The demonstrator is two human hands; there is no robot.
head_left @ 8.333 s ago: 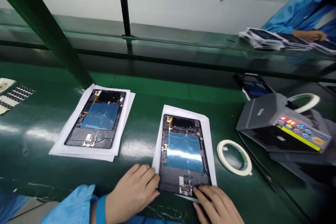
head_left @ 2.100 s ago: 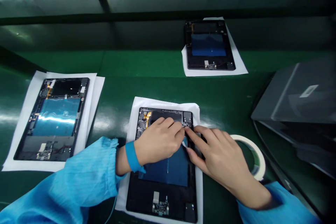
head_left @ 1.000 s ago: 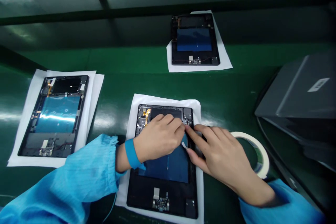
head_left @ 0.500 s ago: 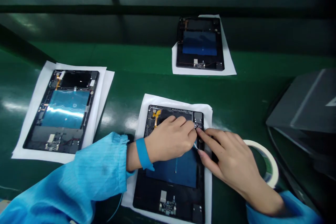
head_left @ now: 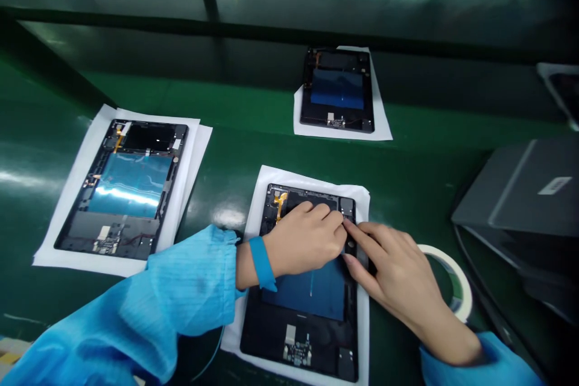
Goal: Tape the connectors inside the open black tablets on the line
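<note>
An open tablet back point(head_left: 312, 295) with a blue battery panel lies on a white sheet point(head_left: 275, 176) in front of me. My left hand point(head_left: 303, 240) rests on its upper half with the fingers curled together, tips at the top right corner. My right hand point(head_left: 398, 277) lies beside it, fingers stretched out, the index tip pressing the tablet's right edge just below that corner. The two hands' fingertips touch. Whatever sits under the fingertips is hidden. A blue strap point(head_left: 262, 254) is round my left wrist.
A white tape roll point(head_left: 465, 295) lies just right of my right hand. A second open tablet point(head_left: 126, 187) sits on paper at the left, a third tablet point(head_left: 337, 90) farther back. A grey machine point(head_left: 529, 193) stands at the right on the green belt point(head_left: 235, 132).
Both hands have stayed at the tablet's top right corner. A small white strip seen between the fingertips half a second ago no longer shows. The view has shifted slightly.
</note>
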